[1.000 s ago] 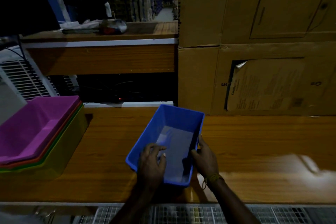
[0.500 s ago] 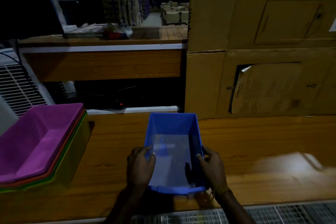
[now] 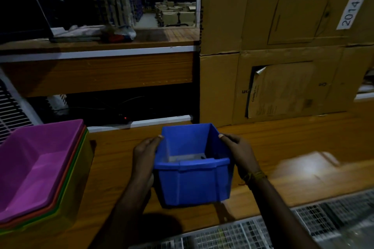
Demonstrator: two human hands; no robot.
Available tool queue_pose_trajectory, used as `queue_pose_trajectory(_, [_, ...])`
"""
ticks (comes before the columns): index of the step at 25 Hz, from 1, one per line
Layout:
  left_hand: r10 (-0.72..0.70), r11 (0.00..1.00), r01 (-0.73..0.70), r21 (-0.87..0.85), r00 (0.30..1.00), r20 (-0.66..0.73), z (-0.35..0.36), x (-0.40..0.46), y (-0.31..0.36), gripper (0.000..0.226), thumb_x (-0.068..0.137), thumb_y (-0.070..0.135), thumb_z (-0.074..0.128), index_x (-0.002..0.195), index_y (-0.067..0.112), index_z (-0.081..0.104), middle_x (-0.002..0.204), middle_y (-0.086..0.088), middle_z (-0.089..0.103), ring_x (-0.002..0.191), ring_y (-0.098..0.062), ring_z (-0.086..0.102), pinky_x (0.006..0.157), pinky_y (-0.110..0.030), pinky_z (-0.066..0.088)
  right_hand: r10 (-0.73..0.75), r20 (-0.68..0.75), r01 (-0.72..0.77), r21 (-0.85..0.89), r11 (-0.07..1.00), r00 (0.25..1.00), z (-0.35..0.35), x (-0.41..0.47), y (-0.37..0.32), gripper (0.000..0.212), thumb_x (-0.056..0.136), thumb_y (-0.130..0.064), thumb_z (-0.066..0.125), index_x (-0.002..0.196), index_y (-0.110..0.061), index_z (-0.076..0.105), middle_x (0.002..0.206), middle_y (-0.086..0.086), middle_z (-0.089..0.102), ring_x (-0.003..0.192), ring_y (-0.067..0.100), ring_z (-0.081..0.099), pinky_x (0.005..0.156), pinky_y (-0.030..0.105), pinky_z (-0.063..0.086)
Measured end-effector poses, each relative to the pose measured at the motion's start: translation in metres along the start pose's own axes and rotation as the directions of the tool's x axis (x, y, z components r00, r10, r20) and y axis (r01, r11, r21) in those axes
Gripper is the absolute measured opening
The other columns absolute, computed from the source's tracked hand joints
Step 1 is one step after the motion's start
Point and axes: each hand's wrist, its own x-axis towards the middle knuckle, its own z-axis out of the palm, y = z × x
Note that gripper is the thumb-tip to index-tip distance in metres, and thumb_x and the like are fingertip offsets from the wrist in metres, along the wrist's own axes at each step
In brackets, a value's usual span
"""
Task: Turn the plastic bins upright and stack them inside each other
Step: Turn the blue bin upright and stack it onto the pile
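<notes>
- Blue bin (image 3: 194, 180) sits low in the centre of the frame, mouth up, over the wooden table (image 3: 283, 147); whether it touches the wood, I can't tell.
- Left hand (image 3: 144, 157) clasps the bin's left wall, thumb hooked over the rim.
- Right hand (image 3: 238, 151) grips the right wall the same way, thumb on the rim, a band at the wrist.
- Lower left of the frame: a nested stack (image 3: 40, 178) on the table, purple bin on top, red, green and yellow rims peeking beneath.
- Upper right: big cardboard boxes (image 3: 283, 46) wall off the back, one labelled 2014.
- Wire grating (image 3: 263, 230) along the bottom edge.
</notes>
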Motion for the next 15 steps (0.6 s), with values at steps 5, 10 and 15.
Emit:
queue_pose_trajectory(5, [0.079,0.997,-0.078,-0.014,0.997,0.016,0.006,0.006,0.034,0.01,0.09,0.017,0.064,0.087,0.008,0.068,0.069,0.003,0.065,0.06,-0.007,0.062,0.055,-0.024,0.047,0.026,-0.047,-0.027,-0.013,1.0,0.999,0.012,0.008,-0.017,0.031,0.091,-0.038,0.062,0.103,-0.011,0.073,0.107,0.007,0.07,0.102,0.029,0.064,0.086,0.049,0.054])
queue_pose_trajectory(10, [0.091,0.996,-0.091,0.017,0.996,0.018,-0.001,0.015,0.036,0.012,0.091,0.024,0.064,0.095,0.014,0.069,0.077,0.004,0.067,0.068,-0.008,0.065,0.062,-0.029,0.048,0.028,-0.068,-0.032,-0.057,0.998,0.997,0.024,0.011,-0.019,0.033,0.091,-0.039,0.061,0.103,-0.01,0.072,0.103,0.008,0.07,0.098,0.027,0.064,0.072,0.036,0.051])
queue_pose_trajectory(15, [0.028,0.999,-0.029,0.042,0.999,0.015,-0.021,0.021,0.005,0.007,0.091,0.023,0.064,0.092,0.019,0.069,0.092,-0.004,0.071,0.081,-0.022,0.067,0.063,-0.033,0.051,-0.014,-0.066,0.003,-0.16,0.987,0.998,0.04,-0.003,0.007,0.031,0.09,-0.037,0.063,0.11,-0.014,0.072,0.117,0.007,0.07,0.107,0.025,0.063,0.091,0.048,0.054])
